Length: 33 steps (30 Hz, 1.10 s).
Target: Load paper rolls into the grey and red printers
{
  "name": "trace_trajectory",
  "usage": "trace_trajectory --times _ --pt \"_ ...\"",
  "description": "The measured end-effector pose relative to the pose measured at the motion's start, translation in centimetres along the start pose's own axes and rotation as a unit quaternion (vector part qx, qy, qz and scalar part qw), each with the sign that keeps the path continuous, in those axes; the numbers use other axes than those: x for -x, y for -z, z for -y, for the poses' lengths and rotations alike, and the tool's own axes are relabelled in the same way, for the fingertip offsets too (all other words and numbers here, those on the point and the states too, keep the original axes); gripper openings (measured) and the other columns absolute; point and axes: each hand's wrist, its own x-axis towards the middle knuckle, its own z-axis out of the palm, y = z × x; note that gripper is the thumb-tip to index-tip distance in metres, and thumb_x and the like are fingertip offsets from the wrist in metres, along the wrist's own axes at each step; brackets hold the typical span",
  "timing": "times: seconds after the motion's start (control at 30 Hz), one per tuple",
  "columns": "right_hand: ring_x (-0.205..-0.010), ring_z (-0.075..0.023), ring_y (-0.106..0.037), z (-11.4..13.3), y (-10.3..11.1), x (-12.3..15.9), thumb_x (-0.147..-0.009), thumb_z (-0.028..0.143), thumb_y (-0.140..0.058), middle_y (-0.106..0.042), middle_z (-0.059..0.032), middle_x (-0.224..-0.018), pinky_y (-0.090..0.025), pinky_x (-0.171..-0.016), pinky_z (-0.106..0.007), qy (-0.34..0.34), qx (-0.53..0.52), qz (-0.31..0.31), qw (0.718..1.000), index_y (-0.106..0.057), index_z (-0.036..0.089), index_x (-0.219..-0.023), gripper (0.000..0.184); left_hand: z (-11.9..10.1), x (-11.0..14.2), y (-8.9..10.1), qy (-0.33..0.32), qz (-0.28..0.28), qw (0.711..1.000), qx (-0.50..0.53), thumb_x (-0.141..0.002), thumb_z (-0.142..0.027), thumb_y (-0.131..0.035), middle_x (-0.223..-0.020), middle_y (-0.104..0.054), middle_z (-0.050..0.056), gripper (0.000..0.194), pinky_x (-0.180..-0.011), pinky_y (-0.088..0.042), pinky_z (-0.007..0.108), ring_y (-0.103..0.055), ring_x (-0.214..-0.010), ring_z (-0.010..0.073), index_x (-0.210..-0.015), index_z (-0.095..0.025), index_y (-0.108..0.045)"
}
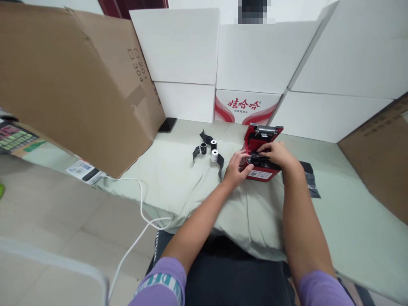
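One red machine (262, 174), lid (264, 132) up, on table (178, 170). L hand (236, 170) at its L edge, fingers spread; R hand (279, 154) w/ fingertips inside, grip unclear. Three rolls (214, 155) L of machine; blk sheet (312, 182) R.

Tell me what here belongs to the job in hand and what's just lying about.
In the job:
- open red device
- left hand and right hand, both at it
- small rolls, probably

Seemingly just about:
- phone
- white cable
- large cardboard box
- white boxes
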Motion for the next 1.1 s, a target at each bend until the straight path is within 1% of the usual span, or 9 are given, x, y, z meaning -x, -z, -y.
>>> trace_trajectory --times 0.07,0.13,0.2,0.33,0.47,0.7,0.87,1.0,1.1 --pt "-0.092 -0.0291 -0.069 0.2 -0.1 0.6 -0.084 0.037 -0.061 -0.076 -0.0094 -0.09 -0.054 -0.088 -0.044 -0.026 -0.08 -0.118 0.989 -0.075 0.022 -0.089 0.021 -0.2 0.0 0.0 -0.016 -0.006 1.0 -0.017 -0.094 -0.036 -0.062 -0.146 -0.058 0.013 0.027 -0.118 -0.043 0.051 -0.054 -0.139 0.0285 -0.119 -0.024 -0.06" --pt "-0.099 -0.0289 -0.067 -0.2 -0.3 1.0 -0.088 0.041 -0.056 -0.074 -0.0109 -0.106 -0.055 -0.087 -0.044 -0.052 -0.148 -0.281 0.947 -0.073 0.022 -0.103 0.029 -0.4 0.2 0.1 -0.044 -0.005 0.998 -0.044 -0.093 -0.032 -0.061 -0.152 -0.054 0.013 0.028 -0.121 -0.039 0.052 -0.05 -0.142 0.0286 -0.12 -0.024 -0.058" --pt "-0.112 -0.0291 -0.064 -1.2 -0.7 0.8 -0.088 0.046 -0.057 -0.068 -0.011 -0.126 -0.055 -0.089 -0.045 -0.052 -0.208 -0.367 0.905 -0.067 0.025 -0.119 0.039 -0.6 0.3 0.2 -0.08 0.022 0.994 -0.078 -0.09 -0.028 -0.061 -0.158 -0.051 0.011 0.027 -0.122 -0.036 0.052 -0.045 -0.147 0.0288 -0.117 -0.025 -0.059" --pt "-0.124 -0.0299 -0.061 -3.3 -2.4 -0.9 -0.084 0.064 -0.058 -0.059 -0.0059 -0.147 -0.058 -0.085 -0.045 -0.058 -0.391 -0.287 0.872 -0.056 0.037 -0.138 0.061 -1.1 0.5 0.3 -0.113 0.07 0.981 -0.14 -0.086 -0.028 -0.064 -0.154 -0.056 0.007 0.021 -0.123 -0.034 0.052 -0.04 -0.15 0.0291 -0.107 -0.027 -0.063" --pt "-0.126 -0.0292 -0.061 -3.4 -3.6 -1.7 -0.08 0.076 -0.058 -0.063 -0.0021 -0.143 -0.061 -0.083 -0.042 -0.048 -0.483 -0.225 0.845 -0.059 0.041 -0.135 0.066 -1.5 0.4 0.3 -0.063 0.044 0.98 -0.186 -0.083 -0.034 -0.068 -0.166 -0.039 0.009 0.025 -0.125 -0.029 0.055 -0.031 -0.155 0.0333 -0.106 -0.025 -0.066" --pt "-0.121 -0.0243 -0.063 -2.5 -3.7 -0.7 -0.078 0.077 -0.063 -0.067 -0.0014 -0.134 -0.059 -0.076 -0.031 -0.05 -0.528 -0.237 0.814 -0.061 0.038 -0.132 0.067 -1.8 -0.6 1.1 -0.036 0.105 0.979 -0.17 -0.077 -0.021 -0.065 -0.157 -0.052 0.01 0.028 -0.122 -0.032 0.054 -0.031 -0.155 0.0323 -0.105 -0.024 -0.061" --pt "-0.11 -0.0201 -0.065 -3.0 -4.1 -0.9 -0.077 0.08 -0.062 -0.071 -0.0018 -0.114 -0.054 -0.071 -0.024 -0.048 -0.54 -0.259 0.799 -0.068 0.03 -0.109 0.06 -2.3 -2.4 1.3 -0.029 0.155 0.969 -0.188 -0.077 -0.024 -0.067 -0.15 -0.058 0.011 0.025 -0.118 -0.034 0.053 -0.042 -0.149 0.0322 -0.102 -0.024 -0.064" --pt "-0.099 -0.0178 -0.066 -2.7 -4.1 -0.8 -0.073 0.079 -0.067 -0.07 0.0 -0.103 -0.051 -0.066 -0.023 -0.056 -0.555 -0.268 0.786 -0.067 0.029 -0.104 0.059 -2.3 -3.0 1.4 -0.083 0.181 0.956 -0.214 -0.081 -0.028 -0.066 -0.134 -0.07 0.006 0.026 -0.117 -0.031 0.052 -0.054 -0.138 0.0297 -0.107 -0.027 -0.068" --pt "-0.094 -0.0187 -0.065 -2.2 -3.9 -0.3 -0.073 0.073 -0.069 -0.068 -0.0008 -0.098 -0.051 -0.068 -0.025 -0.053 -0.557 -0.274 0.782 -0.066 0.026 -0.096 0.052 -1.9 -2.4 1.2 -0.138 0.163 0.946 -0.242 -0.087 -0.029 -0.062 -0.137 -0.071 0.006 0.032 -0.117 -0.028 0.05 -0.056 -0.138 0.0283 -0.117 -0.026 -0.068"
